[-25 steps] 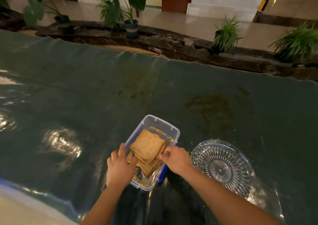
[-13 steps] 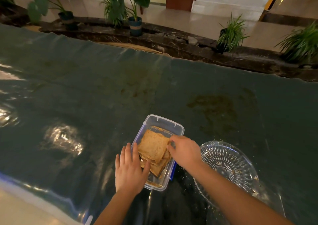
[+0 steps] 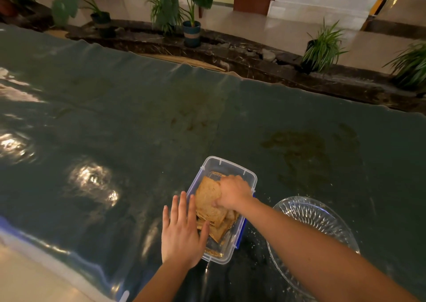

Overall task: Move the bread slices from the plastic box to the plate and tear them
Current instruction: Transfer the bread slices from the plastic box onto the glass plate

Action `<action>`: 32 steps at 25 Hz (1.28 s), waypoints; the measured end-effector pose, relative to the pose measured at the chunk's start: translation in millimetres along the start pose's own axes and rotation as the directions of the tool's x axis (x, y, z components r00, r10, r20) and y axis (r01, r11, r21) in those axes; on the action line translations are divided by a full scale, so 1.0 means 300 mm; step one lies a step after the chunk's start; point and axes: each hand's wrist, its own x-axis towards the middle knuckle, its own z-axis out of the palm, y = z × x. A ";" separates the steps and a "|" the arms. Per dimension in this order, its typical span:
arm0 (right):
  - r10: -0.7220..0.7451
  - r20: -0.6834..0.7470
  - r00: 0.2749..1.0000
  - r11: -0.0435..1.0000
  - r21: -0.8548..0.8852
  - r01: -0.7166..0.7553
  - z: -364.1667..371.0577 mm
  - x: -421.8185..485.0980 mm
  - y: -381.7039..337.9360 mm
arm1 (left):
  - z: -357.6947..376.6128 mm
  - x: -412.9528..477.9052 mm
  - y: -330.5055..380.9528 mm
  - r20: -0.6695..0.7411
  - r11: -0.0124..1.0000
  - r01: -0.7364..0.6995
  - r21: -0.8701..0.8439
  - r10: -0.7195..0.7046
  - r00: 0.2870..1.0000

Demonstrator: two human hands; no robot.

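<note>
Inside the plastic box [image 3: 227, 165], our right hand [image 3: 232, 192] pinches the top bread slice [image 3: 207, 198] while our flat, empty left hand [image 3: 182, 232] braces the wall; a hasty pull could rip it short of the plate [image 3: 322, 211].

right hand [image 3: 232, 192]: fingertips hidden under top bread slice [image 3: 208, 198] | plate [image 3: 306, 211]: near side covered by right forearm | lower bread slices: mostly hidden under the top one | both forearms: cut by bottom edge
</note>
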 end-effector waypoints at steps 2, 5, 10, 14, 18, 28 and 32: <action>0.030 0.017 0.999 0.991 0.130 -0.032 0.003 -0.006 -0.008 | 0.000 0.001 0.000 0.001 1.000 -0.004 0.002 0.004 1.000; 0.038 0.069 0.997 0.942 0.330 -0.059 0.004 -0.016 -0.012 | 0.005 0.001 -0.003 0.004 1.000 -0.005 -0.005 0.005 1.000; 0.118 0.025 0.993 0.780 0.616 -0.108 -0.043 -0.081 0.028 | 0.007 -0.001 -0.006 0.006 1.000 0.001 -0.022 -0.001 1.000; 0.258 -0.010 0.966 0.393 0.915 -0.095 -0.089 -0.217 0.160 | 0.002 -0.004 -0.005 0.009 1.000 0.000 -0.026 0.001 1.000; 0.426 0.000 0.905 0.126 0.990 -0.060 -0.076 -0.399 0.396 | 0.002 -0.005 -0.004 0.005 0.999 -0.006 -0.032 0.006 1.000; 0.713 0.107 0.693 0.082 0.969 -0.233 0.203 -0.506 0.669 | -0.004 -0.008 -0.002 0.006 0.999 0.013 -0.033 -0.013 1.000; 0.702 0.063 0.709 0.308 0.871 -0.383 0.209 -0.510 0.666 | -0.011 -0.009 0.003 0.001 0.999 0.013 -0.033 -0.013 1.000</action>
